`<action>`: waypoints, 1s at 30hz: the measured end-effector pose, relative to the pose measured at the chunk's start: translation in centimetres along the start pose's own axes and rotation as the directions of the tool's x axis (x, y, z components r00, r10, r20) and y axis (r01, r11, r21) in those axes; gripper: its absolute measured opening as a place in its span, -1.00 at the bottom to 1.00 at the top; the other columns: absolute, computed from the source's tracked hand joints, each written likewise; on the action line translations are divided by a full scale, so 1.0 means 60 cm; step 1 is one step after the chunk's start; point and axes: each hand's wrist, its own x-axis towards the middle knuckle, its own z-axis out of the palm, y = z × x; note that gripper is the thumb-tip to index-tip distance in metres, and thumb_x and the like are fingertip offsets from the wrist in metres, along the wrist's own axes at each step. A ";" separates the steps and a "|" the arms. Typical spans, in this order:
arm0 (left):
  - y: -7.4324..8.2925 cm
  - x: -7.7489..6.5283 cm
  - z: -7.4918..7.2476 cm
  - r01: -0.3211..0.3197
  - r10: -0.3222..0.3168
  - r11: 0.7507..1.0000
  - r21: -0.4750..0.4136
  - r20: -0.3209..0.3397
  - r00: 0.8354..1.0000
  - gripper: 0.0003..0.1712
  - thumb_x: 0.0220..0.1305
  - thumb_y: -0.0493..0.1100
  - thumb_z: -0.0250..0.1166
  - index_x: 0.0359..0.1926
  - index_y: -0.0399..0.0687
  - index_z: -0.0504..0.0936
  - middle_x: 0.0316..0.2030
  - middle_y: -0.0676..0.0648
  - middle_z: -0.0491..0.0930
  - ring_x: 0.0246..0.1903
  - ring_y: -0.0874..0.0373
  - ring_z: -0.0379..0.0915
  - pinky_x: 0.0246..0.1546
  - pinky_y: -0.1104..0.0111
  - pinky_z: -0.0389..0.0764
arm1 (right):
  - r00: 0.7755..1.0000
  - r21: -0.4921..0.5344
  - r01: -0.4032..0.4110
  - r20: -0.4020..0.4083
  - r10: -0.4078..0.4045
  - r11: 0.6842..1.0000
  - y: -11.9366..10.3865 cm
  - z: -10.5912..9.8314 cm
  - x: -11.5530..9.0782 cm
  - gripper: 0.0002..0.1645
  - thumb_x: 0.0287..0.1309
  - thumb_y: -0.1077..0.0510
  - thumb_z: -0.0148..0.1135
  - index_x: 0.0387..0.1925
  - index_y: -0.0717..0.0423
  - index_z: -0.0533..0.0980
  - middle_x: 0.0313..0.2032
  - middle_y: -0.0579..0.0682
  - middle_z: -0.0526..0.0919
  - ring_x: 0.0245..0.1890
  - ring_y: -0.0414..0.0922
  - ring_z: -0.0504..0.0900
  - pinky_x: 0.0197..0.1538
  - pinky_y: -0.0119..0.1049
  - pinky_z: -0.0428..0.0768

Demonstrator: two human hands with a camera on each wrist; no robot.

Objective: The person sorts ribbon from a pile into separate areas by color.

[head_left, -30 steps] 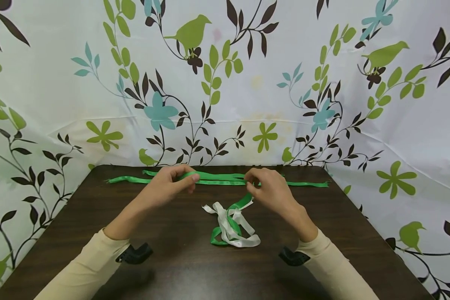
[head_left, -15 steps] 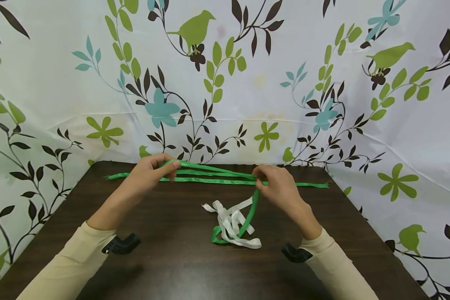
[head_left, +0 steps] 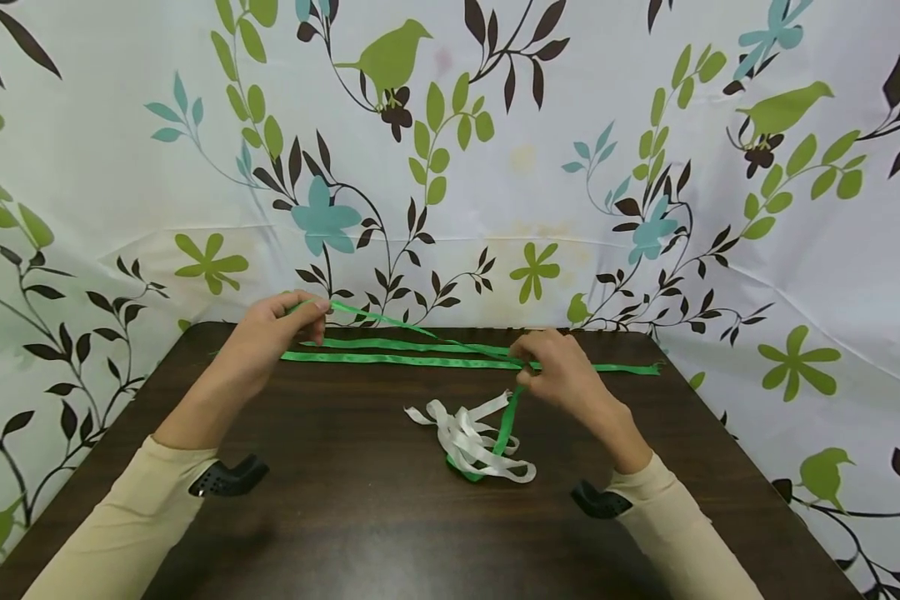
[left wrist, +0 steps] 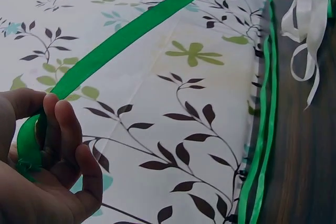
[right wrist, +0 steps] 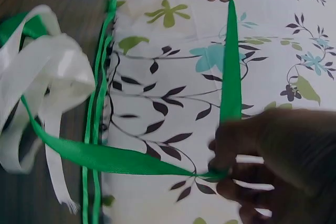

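A green ribbon stretches between my two hands above the far part of the table. My left hand pinches it near one frayed end, which curls inside the fingers in the left wrist view. Further along, my right hand pinches the same ribbon between thumb and fingers. From there the ribbon drops into a loose pile with white ribbon in the middle of the table. Behind the hands, two green ribbons lie stretched side by side near the far edge.
The dark wooden table ends against a hanging cloth printed with leaves and birds. Black wrist devices sit on both sleeves.
My left hand has moved left and up, drawing the green ribbon out between the hands. My right hand has shifted slightly right. Less green shows in the pile, and the white loops have shifted.
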 end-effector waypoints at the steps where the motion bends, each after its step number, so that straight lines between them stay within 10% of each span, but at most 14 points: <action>1: 0.002 0.001 -0.003 -0.005 0.005 1.000 -0.024 -0.001 1.000 -0.63 0.50 0.09 0.23 -0.17 -0.15 0.62 -0.41 -0.04 0.53 -0.28 -0.03 0.54 -0.10 0.30 0.50 | 0.999 0.058 0.015 0.036 -0.017 0.998 0.000 0.001 -0.001 -0.79 0.08 0.34 0.43 -0.22 0.09 0.67 -0.34 -0.08 0.59 -0.29 -0.06 0.45 -0.20 -0.06 0.42; 7: 0.004 0.003 -0.023 -0.008 0.005 0.989 -0.145 -0.018 1.000 -0.68 0.50 0.01 0.26 -0.17 -0.20 0.62 -0.42 -0.02 0.54 -0.38 0.09 0.52 -0.16 0.34 0.54 | 0.967 0.467 -0.055 0.246 -0.070 0.882 0.010 0.011 -0.012 -0.79 0.25 0.33 0.26 -0.27 -0.07 0.64 -0.35 -0.07 0.58 -0.41 -0.11 0.43 -0.34 -0.18 0.41; 12: -0.002 0.005 -0.042 0.007 -0.012 0.982 -0.186 -0.024 1.000 -0.69 0.49 0.00 0.27 -0.15 -0.19 0.64 -0.41 -0.01 0.55 -0.32 0.08 0.50 -0.12 0.37 0.57 | 0.951 0.605 -0.135 0.300 -0.068 0.785 0.023 0.017 -0.024 -0.94 0.35 0.18 0.33 -0.20 -0.06 0.66 -0.39 -0.02 0.65 -0.50 -0.13 0.47 -0.44 -0.22 0.45; 22: -0.024 0.001 -0.077 0.075 -0.089 0.979 -0.191 -0.063 0.994 -0.71 0.47 0.01 0.29 -0.18 -0.15 0.68 -0.40 0.00 0.58 -0.33 0.17 0.54 -0.16 0.41 0.60 | 0.968 0.653 -0.171 0.250 0.003 0.738 0.057 -0.010 -0.052 -0.92 0.29 0.15 0.42 -0.21 0.04 0.67 -0.43 0.09 0.63 -0.54 -0.08 0.45 -0.46 -0.14 0.46; 30: -0.035 0.006 -0.098 0.082 -0.110 0.971 -0.223 -0.117 0.987 -0.79 0.42 -0.01 0.35 -0.25 -0.04 0.70 -0.45 0.04 0.60 -0.39 0.21 0.54 -0.24 0.45 0.59 | 0.937 0.639 -0.163 0.339 -0.085 0.751 0.076 -0.048 -0.075 -0.93 0.31 0.20 0.39 -0.20 0.04 0.64 -0.51 0.02 0.54 -0.57 -0.14 0.38 -0.50 -0.18 0.42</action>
